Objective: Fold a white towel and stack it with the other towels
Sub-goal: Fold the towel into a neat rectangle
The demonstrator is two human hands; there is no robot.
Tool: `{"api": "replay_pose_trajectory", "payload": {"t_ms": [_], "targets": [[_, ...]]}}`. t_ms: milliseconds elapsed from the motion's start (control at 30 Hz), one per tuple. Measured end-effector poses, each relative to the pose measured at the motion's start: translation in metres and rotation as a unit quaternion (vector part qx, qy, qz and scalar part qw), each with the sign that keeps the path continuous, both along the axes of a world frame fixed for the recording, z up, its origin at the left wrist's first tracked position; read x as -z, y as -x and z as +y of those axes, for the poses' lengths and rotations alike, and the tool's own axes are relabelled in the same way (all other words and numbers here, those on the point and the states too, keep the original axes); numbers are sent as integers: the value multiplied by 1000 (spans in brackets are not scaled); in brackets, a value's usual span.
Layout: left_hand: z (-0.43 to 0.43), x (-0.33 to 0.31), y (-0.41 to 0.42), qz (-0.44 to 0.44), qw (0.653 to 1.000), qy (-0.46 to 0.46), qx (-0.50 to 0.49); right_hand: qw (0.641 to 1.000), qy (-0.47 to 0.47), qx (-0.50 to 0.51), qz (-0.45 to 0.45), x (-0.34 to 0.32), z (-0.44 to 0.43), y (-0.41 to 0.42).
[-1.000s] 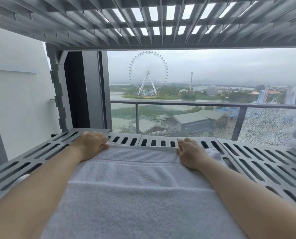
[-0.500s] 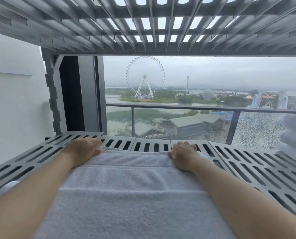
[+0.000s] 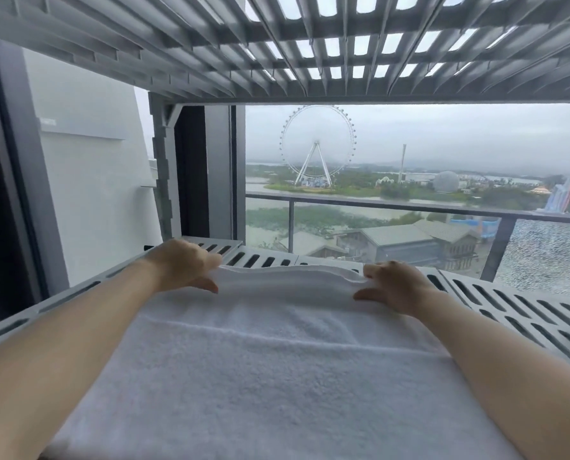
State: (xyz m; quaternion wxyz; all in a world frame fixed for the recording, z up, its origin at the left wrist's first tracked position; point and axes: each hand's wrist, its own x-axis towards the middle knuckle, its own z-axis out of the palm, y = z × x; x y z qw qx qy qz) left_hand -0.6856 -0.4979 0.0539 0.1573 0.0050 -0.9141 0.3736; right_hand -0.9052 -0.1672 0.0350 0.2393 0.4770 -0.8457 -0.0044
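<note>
White towel [image 3: 277, 376] lies flat on the slotted shelf [image 3: 509, 303], and I see my left hand [image 3: 184, 267] and right hand [image 3: 393, 287] each pinching a far corner, lifted slightly, probably to fold it toward me.

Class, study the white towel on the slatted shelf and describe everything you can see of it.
The white towel is thick terry cloth with a woven band across it. It lies spread flat on the grey slatted shelf, running from the near edge toward the window. Its far edge is raised off the shelf and slightly wavy, showing layered edges. The left hand and right hand each pinch a far corner.
</note>
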Motion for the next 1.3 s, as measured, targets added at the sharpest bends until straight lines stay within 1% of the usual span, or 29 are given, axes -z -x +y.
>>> {"api": "replay_pose_trajectory", "payload": {"t_ms": [33, 100, 133, 200, 233, 267, 333, 400, 500, 633, 667, 700, 767, 800, 833, 867, 933, 1000, 1133, 1233, 1300], "targets": [[2, 1, -6, -7, 1000, -8, -12, 1000, 2, -7, 18, -3, 4, -5], [7, 0, -21, 5, 998, -59, -22, 998, 4, -17, 60, -12, 13, -19], [11, -3, -30, 24, 995, -91, -13, 995, 7, -25, 94, -18, 17, -28], [18, -7, -48, 89, 986, -137, 41, 984, 41, -46, 169, -29, 29, -49], [20, -9, -56, 118, 979, -150, 66, 978, 61, -51, 195, -34, 35, -61], [21, -11, -64, 134, 975, -158, 75, 976, 68, -48, 201, -38, 41, -74], [22, -17, -81, 134, 974, -176, 54, 981, 64, -36, 180, -43, 50, -97], [23, -20, -99, 110, 977, -181, 35, 987, 49, -16, 154, -43, 60, -116], [31, -14, -125, 78, 979, -186, 41, 992, -18, 47, 115, -30, 76, -145], [49, 3, -161, 1, 977, -211, 16, 990, -25, 138, 15, -4, 97, -180], [52, 7, -169, 3, 974, -223, 29, 988, -12, 152, 14, 0, 101, -188], [53, 11, -176, 19, 972, -228, 49, 987, 6, 160, 31, 2, 105, -194], [54, 17, -189, 82, 967, -222, 90, 983, 57, 157, 71, 4, 113, -206], [55, 19, -196, 112, 961, -233, 97, 982, 83, 156, 68, 5, 116, -212], [57, 20, -204, 130, 955, -248, 100, 980, 98, 163, 54, 6, 120, -218], [60, 22, -210, 129, 952, -261, 97, 979, 101, 176, 33, 7, 123, -224], [65, 27, -222, 103, 951, -276, 95, 973, 107, 206, -18, 10, 129, -235], [69, 31, -232, 95, 947, -290, 102, 970, 123, 206, -41, 11, 135, -241], [74, 34, -246, 30, 950, -304, 65, 971, 67, 203, -104, 7, 139, -254], [84, 32, -249, 32, 955, -285, 69, 986, 33, 137, -89, 7, 134, -264], [99, 33, -244, 38, 952, -291, 92, 991, 38, 84, -93, 9, 120, -274]]}}
